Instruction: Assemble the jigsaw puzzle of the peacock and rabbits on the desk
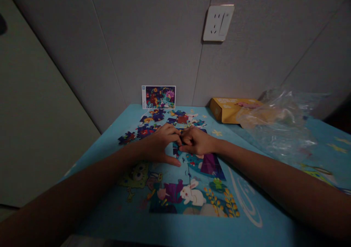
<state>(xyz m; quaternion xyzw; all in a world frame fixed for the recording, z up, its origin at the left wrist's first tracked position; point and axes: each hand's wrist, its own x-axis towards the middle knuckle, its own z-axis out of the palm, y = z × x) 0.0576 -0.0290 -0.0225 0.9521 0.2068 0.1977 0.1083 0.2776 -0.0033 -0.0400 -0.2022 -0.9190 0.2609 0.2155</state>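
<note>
A partly assembled jigsaw puzzle (pixel 192 197) lies on the blue table, with a white rabbit, a frog and plants along its near edge. My left hand (pixel 161 143) rests over its left upper part, thumb stretched away from the bent fingers. Close against those fingertips, my right hand (pixel 197 140) is closed, its fingers curled down onto the puzzle's upper part. Whatever sits under or between the right fingers is hidden. Loose puzzle pieces (pixel 127 137) lie beyond and left of my left hand, and more pieces (pixel 182 119) are scattered behind both hands.
A picture card (pixel 158 97) of the puzzle leans on the wall at the back. To the right are a yellow box (pixel 230 110) and a crumpled clear plastic bag (pixel 285 130). The blue tabletop (pixel 109 225) carries printed cartoon figures. A socket (pixel 218 23) is on the wall.
</note>
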